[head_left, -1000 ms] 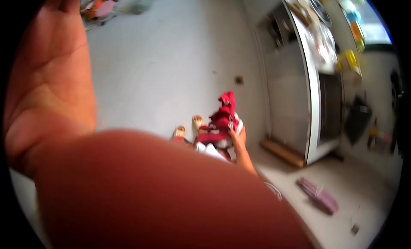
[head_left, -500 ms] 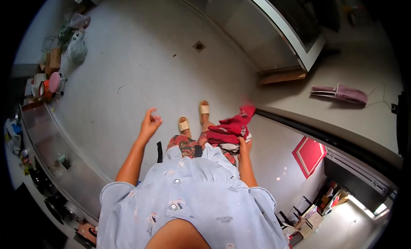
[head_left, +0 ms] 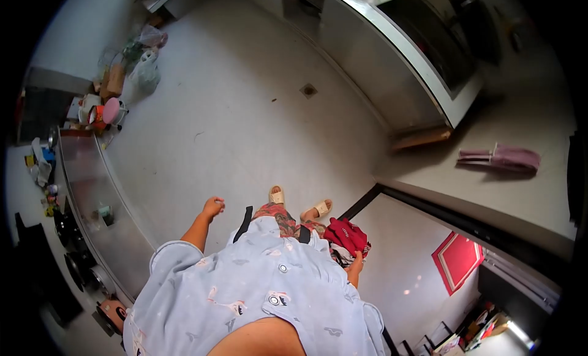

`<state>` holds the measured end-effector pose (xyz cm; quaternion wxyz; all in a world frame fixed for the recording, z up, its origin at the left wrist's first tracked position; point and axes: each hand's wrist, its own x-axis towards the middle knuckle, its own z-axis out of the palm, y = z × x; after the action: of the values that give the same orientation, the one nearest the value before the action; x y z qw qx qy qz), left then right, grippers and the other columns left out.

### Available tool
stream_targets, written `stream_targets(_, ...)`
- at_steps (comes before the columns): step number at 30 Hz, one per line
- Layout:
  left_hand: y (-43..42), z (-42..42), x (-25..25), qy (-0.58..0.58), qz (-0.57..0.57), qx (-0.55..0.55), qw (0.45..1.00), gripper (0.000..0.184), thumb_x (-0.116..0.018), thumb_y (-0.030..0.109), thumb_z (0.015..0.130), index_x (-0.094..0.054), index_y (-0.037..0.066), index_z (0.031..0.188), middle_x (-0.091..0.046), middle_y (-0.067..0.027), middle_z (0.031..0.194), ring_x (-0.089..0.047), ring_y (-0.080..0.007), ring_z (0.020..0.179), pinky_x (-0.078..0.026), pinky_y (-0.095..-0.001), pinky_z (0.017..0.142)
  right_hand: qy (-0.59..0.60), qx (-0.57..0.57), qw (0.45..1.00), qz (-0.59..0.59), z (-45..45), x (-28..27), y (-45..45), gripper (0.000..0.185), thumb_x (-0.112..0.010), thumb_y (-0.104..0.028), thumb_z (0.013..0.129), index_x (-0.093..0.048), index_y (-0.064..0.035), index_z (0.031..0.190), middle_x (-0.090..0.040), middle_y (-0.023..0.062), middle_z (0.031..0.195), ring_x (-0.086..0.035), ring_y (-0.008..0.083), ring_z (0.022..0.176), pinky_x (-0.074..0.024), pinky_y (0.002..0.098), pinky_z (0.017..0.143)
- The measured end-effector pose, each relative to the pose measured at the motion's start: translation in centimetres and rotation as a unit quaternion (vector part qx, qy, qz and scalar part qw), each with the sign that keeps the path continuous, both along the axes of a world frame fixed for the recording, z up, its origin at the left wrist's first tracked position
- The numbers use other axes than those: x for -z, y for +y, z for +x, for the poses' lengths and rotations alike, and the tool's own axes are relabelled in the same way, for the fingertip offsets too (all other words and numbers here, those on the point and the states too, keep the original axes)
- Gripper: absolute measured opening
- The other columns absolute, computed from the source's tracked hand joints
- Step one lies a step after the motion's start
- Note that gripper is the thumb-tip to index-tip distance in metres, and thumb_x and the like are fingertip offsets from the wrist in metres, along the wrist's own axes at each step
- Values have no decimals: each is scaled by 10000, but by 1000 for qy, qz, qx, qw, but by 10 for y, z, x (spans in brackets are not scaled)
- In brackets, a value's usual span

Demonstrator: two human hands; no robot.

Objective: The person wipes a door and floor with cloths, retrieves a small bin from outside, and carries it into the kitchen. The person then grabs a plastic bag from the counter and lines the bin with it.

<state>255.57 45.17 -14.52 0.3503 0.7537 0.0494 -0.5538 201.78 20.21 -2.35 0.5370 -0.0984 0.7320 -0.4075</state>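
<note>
My right hand (head_left: 354,265) grips a bundle of folded cloth at my right hip. On top of the bundle is a red cloth (head_left: 346,234) with small white marks. Under it shows a patterned black and white fabric, partly hidden. My left hand (head_left: 213,208) hangs out to the left over the floor, fingers loosely bent, with nothing in it. Below me are my feet in cream slippers (head_left: 277,195), the right one turned outward beside a dark door threshold.
A cabinet with a glossy front (head_left: 104,190) runs along the left, with pots and a stove behind it. Bags (head_left: 146,73) and a pink stool (head_left: 113,111) stand at the upper left. A counter (head_left: 422,92) is at upper right; a red mat (head_left: 457,262) lies beyond the threshold.
My feet have stepped and turned toward the doorway. The red cloth has been drawn in closer to my body, and my left hand has lowered toward my side.
</note>
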Motion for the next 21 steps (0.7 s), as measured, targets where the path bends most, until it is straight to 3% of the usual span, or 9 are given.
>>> stream_targets(4,-20,20,-50,-25,-37,-9,999,276,-613,135,881,-595,86,1153,-677,-53,894,-619,-95,690,-479,-217,577,-62,37,997,-33,-20,24,29,405,-701,-114,719,-639,-2,1104,-673,117,1026,-672,284,849,-578,404,737)
stream_targets(7,-90,-11,-80,-28,-80,39,996,274,-588,145,916,-588,81,1182,-679,-45,916,-627,-94,721,-493,-216,616,-10,41,996,-83,-44,4,0,483,-730,-112,678,-624,-31,1142,-670,106,1051,-662,286,908,-571,417,787)
stream_targets(12,-215,-87,-115,25,-88,142,986,271,-607,169,920,-593,101,1182,-683,-42,943,-634,-103,757,-502,-242,683,47,116,992,-32,-96,-9,-42,675,-772,-104,649,-517,-22,1269,-603,117,1183,-600,263,1037,-512,399,877)
stream_targets(18,-296,-165,-146,34,-81,330,940,300,-630,161,903,-594,105,1195,-687,-48,960,-645,-151,832,-510,-308,752,50,219,973,-56,-164,-14,-39,764,-790,-117,650,-446,21,1317,-557,164,1247,-586,265,1070,-494,359,899)
stream_targets(21,-323,-144,-142,28,-57,393,917,314,-633,162,902,-596,99,1207,-691,-61,971,-652,-162,834,-518,-310,752,55,288,955,-52,-156,-13,-22,779,-789,-127,644,-450,29,1328,-560,171,1253,-598,280,1058,-513,369,877)
